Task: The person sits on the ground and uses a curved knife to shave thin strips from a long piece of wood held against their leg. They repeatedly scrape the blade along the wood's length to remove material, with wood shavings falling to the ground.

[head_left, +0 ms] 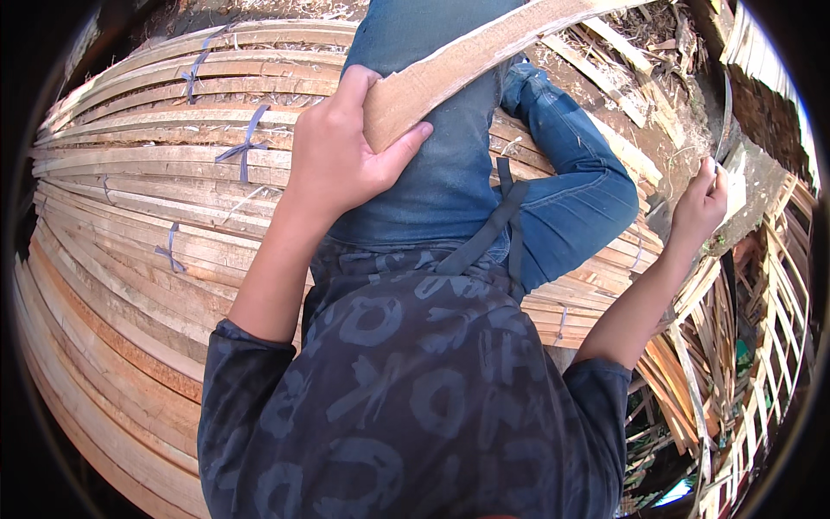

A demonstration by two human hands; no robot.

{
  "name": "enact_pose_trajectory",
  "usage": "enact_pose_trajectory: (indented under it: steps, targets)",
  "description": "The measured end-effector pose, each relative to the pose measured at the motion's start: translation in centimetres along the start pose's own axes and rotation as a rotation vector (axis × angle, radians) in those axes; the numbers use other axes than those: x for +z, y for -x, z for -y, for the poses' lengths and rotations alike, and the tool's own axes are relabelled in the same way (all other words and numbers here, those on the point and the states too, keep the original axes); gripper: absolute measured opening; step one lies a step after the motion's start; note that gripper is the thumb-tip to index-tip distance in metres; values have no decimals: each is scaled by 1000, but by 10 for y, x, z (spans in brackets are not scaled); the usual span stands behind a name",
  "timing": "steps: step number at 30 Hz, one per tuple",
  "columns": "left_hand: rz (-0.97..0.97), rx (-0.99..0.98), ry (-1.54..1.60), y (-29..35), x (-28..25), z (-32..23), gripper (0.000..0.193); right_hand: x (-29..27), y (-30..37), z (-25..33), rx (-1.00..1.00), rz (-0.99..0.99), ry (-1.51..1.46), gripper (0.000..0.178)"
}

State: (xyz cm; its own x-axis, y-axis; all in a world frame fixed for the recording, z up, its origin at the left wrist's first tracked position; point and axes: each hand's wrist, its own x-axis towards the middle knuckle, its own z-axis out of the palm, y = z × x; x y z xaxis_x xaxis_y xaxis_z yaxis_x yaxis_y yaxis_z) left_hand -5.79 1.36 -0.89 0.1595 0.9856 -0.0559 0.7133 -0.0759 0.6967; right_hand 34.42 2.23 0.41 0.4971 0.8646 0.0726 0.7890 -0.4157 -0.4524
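My left hand [350, 143] grips the near end of a long, flat wooden slat [467, 69], thumb on one side and fingers round the other. The slat slants up and to the right across my jeans, rough along one edge, and its far end reaches the top of the view. Out to the right, my right hand [700, 203] is closed round what looks like a long, thin-bladed knife [725, 117], its narrow blade pointing up and away. The handle is hidden in my fingers. Blade and slat are apart.
Stacked bundles of wooden slats [147, 199], tied with blue strips [246, 147], spread at the left and beneath my legs. At the right, a grey slab [761, 195] lies beyond my hand, above a heap of thin split strips [718, 346]. Offcuts [618, 73] and shavings litter the ground.
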Motion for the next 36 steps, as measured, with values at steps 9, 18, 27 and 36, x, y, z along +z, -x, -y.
enact_pose_trajectory:
  steps: [9,18,27,36]
  targets:
    - [8,-17,-4,-3,5,-11,47,35,96,98,-379,385,-227,18]
    - [39,7,-21,-6,-1,-13,46,56,63,83,-536,157,-90,22]
    - [48,0,-24,-4,-4,-3,46,-15,-12,-64,19,-30,79,28]
    - [40,-24,-39,-8,3,-10,48,28,68,23,-20,195,-220,25]
